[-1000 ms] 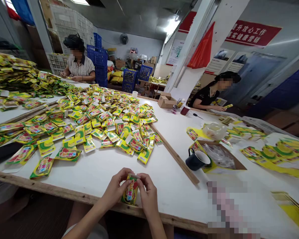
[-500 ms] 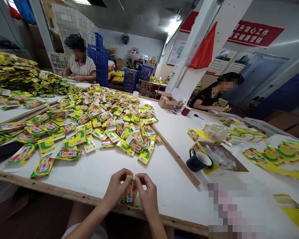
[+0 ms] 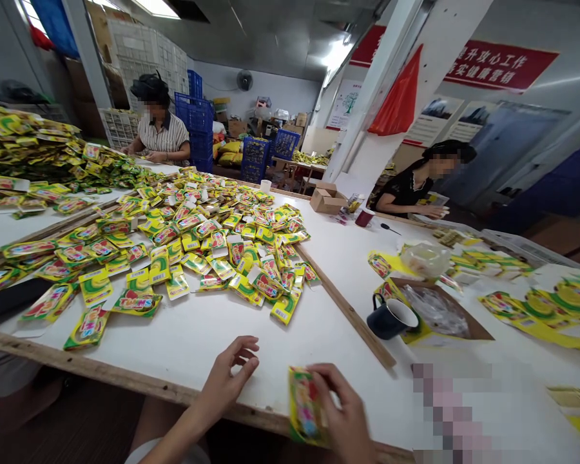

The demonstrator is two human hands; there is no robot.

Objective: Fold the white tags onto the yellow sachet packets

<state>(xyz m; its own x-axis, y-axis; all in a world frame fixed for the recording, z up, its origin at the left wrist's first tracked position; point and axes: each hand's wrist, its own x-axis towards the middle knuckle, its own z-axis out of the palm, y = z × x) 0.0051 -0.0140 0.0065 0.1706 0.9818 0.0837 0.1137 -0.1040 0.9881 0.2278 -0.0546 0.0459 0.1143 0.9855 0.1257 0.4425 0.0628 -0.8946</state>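
Note:
My right hand (image 3: 341,406) grips a small yellow-green printed box (image 3: 305,405) by its right side, close to the table's front edge. Bare and with fingers apart, my left hand (image 3: 229,374) hovers over the white table (image 3: 193,348) to the left of it. Beyond both hands lies a big spread of similar small boxes (image 3: 212,238), many with white end flaps sticking out. One of them, a yellow box with a barcode (image 3: 286,308), lies nearest on the right side of that spread.
A wooden strip (image 3: 350,309) runs across the table. Right of it stand a dark mug (image 3: 386,320) and an open carton (image 3: 468,328) with clear plastic inside. A brown cardboard box (image 3: 326,198) is farther back. Two people (image 3: 162,132) (image 3: 410,187) sit at the far side.
My hands have separated. The right one has carried the small box to the right, while the left one has let go of it and its fingers have opened.

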